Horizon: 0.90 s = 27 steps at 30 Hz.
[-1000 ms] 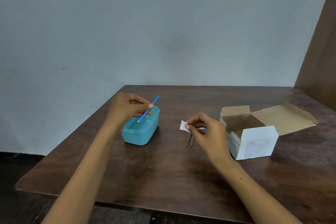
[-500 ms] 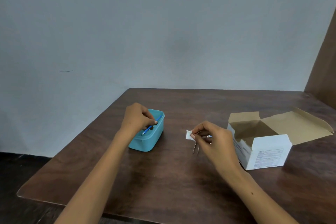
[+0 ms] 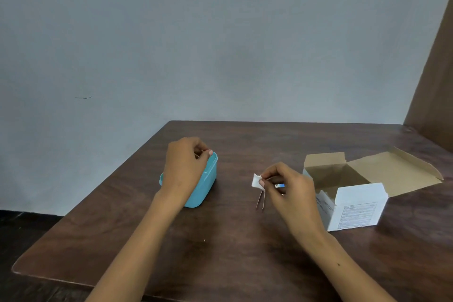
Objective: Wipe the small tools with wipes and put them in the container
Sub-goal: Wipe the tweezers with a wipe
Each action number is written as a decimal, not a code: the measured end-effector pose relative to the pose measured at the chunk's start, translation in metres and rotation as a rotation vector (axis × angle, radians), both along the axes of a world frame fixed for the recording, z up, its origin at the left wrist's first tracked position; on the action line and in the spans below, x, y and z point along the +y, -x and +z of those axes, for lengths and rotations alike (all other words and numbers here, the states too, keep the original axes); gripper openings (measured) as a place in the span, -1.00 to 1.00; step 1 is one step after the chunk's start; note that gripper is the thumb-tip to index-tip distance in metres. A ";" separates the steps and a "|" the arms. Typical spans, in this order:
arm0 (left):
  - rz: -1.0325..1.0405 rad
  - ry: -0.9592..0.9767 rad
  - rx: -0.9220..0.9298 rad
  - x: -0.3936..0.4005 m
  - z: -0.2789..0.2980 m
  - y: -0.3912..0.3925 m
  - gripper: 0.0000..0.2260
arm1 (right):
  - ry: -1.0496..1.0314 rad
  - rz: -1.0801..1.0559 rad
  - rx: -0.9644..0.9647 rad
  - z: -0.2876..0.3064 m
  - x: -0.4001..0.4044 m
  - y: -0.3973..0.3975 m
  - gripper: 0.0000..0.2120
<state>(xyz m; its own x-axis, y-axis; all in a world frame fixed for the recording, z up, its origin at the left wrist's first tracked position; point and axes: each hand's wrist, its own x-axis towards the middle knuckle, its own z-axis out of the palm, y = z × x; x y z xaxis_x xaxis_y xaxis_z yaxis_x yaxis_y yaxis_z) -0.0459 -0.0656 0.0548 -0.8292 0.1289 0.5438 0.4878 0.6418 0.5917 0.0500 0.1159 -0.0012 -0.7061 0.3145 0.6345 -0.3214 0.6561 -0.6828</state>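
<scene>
Nearest the camera, two bare forearms reach out over the dark wooden table (image 3: pixel 220 247). The right hand (image 3: pixel 289 191) hovers just above the tabletop, its thumb and forefinger pinched together on a small white wipe (image 3: pixel 256 182). Directly under the wipe lies a pair of thin metal tweezers (image 3: pixel 260 200), prongs pointing toward the person; whether the hand also grips their top end cannot be told. A small blue-and-white scrap (image 3: pixel 280 185) shows beside the palm.

The tweezers look light, stiff and springy, likely slick once wiped. A pinch near the joined end would probably hold them steady while the wipe runs down the prongs, whose fine tips could bend or snag the soft tissue.

Just right of that hand stands an open white cardboard box (image 3: pixel 355 206), flaps spread.

Farther off to the left, the left hand (image 3: pixel 183 167) rests over the teal container (image 3: pixel 203 186), fingers curled with the tips drawn together at the rim. Whether they hold anything is unclear, and the container's contents are hidden.
</scene>
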 end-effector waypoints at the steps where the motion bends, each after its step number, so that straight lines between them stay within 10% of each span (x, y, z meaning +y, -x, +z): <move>1: -0.021 -0.005 0.040 0.005 0.001 -0.006 -0.95 | -0.001 -0.023 0.009 0.001 0.001 0.000 -0.70; 27: -0.183 0.370 -0.153 0.060 -0.058 -0.022 -0.81 | 0.011 -0.177 -0.105 0.007 0.006 -0.007 -0.89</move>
